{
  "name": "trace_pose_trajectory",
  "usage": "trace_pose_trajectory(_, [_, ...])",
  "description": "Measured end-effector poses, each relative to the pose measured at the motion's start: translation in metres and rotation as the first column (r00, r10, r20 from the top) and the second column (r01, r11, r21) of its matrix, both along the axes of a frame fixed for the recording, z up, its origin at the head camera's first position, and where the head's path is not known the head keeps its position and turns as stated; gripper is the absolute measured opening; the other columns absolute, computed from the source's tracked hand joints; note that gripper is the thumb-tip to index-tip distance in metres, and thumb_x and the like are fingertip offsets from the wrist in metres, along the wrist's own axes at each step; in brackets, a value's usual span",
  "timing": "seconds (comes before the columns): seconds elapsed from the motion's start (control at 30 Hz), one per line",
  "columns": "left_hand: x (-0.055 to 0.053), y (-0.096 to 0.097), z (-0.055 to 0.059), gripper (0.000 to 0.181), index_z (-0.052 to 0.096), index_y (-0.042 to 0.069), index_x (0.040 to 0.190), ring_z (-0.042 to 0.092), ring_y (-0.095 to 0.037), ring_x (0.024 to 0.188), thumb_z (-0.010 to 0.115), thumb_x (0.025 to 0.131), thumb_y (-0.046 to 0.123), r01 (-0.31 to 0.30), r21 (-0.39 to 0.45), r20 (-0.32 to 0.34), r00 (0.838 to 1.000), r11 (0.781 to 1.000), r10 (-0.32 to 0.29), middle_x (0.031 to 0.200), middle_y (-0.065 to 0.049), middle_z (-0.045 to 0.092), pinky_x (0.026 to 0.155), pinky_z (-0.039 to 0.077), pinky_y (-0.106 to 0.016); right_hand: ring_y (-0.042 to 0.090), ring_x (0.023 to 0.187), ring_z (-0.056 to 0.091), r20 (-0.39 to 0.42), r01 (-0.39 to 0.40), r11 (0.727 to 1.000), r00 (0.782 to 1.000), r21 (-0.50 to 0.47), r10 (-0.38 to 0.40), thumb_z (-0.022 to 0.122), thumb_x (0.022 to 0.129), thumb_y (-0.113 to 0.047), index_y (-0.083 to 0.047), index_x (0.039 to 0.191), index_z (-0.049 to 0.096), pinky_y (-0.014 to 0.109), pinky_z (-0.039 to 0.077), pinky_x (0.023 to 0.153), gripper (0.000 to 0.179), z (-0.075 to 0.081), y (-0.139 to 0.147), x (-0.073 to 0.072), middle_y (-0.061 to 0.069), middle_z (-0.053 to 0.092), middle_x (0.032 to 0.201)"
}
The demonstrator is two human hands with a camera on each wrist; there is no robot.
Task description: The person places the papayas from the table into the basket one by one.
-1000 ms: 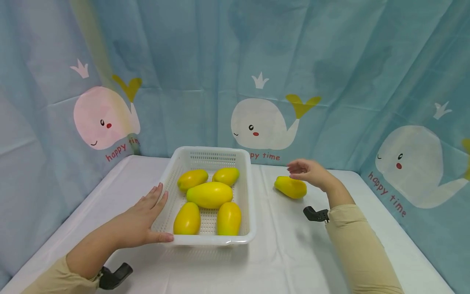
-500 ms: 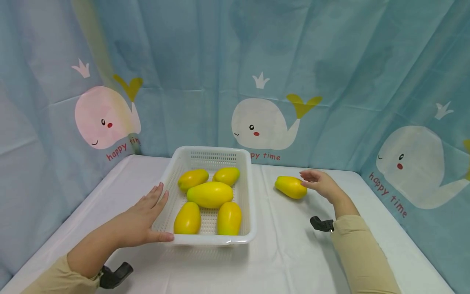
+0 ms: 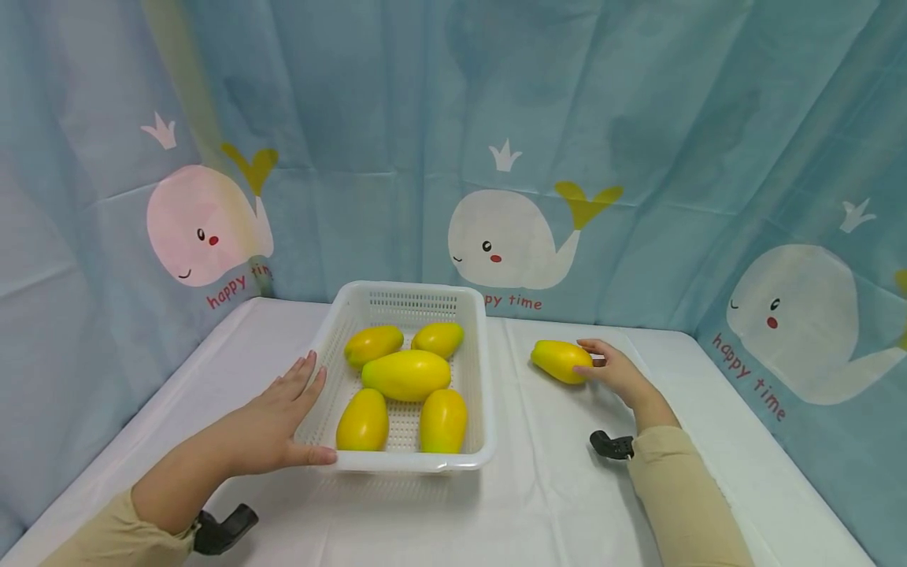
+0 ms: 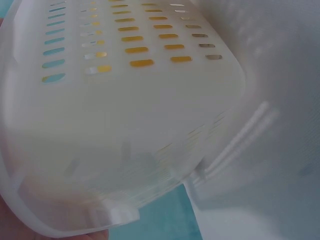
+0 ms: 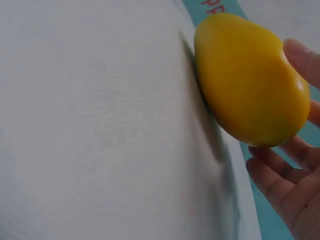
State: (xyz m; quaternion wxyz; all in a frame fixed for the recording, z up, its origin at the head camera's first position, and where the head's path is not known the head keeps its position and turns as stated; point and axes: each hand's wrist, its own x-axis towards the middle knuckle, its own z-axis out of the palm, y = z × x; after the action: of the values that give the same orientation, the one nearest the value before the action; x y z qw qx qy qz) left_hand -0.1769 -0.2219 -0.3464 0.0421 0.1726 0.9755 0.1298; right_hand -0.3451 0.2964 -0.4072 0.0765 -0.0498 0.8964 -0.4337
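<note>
In the head view, a yellow papaya [image 3: 556, 360] with a greenish tip lies on the white cloth right of the basket. My right hand [image 3: 616, 374] is at its right end, thumb on the near side and forefinger behind. The right wrist view shows the thumb [image 5: 302, 60] over the papaya [image 5: 245, 80], with two lower fingertips just under its end. My left hand [image 3: 265, 421] rests on the near left corner of the white plastic basket [image 3: 489, 378], fingers spread along the side, thumb on the front rim. Several papayas [image 3: 407, 376] lie inside.
The slotted basket wall [image 4: 125, 110] fills much of the left wrist view. A blue curtain [image 3: 368, 157] with printed whales stands right behind the table [image 3: 553, 488] and along both sides. Dark wrist cameras [image 3: 611, 445] stick out from both sleeves.
My right hand has come down from above the papaya, first shifting right, then in to its right end. The papaya stays in place. The left hand and basket have not moved.
</note>
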Motion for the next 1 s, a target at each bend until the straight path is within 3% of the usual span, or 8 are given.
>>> trace_pose_trajectory(0.33, [0.0,0.0,-0.001,0.12,0.014,0.003,0.145,0.004,-0.038,0.138,0.055,0.061,0.078,0.0,0.004,0.0,1.0,1.0,0.0,0.152,-0.017,-0.003,0.102,0.016,-0.06,0.034,0.111,0.04,0.017,-0.001,0.997,1.0,-0.08,0.002,0.074,0.076,-0.034,-0.012,0.139,0.033,0.044,0.037,0.09,0.078,-0.016,-0.005,-0.001,0.016,0.038,0.135])
trace_pose_trajectory(0.57, [0.001,0.0,0.0,0.12,0.012,0.004,0.146,0.003,-0.038,0.138,0.055,0.062,0.078,0.004,0.004,0.012,1.0,1.0,-0.004,0.152,-0.017,-0.005,0.101,0.018,-0.061,0.034,0.115,0.04,0.021,0.012,0.998,1.0,-0.057,-0.011,0.075,0.074,-0.036,-0.013,0.138,0.035,0.051,0.033,0.097,0.079,-0.017,-0.008,-0.001,0.016,0.039,0.134])
trace_pose_trajectory(1.0, [0.001,0.0,0.001,0.12,0.012,0.003,0.146,0.003,-0.038,0.138,0.055,0.062,0.078,0.0,0.002,0.015,1.0,1.0,0.0,0.152,-0.017,-0.005,0.1,0.019,-0.061,0.032,0.115,0.041,0.024,0.036,0.999,0.999,-0.004,-0.036,0.075,0.071,-0.044,-0.014,0.136,0.038,0.052,0.034,0.098,0.081,-0.018,-0.005,-0.001,0.014,0.042,0.132])
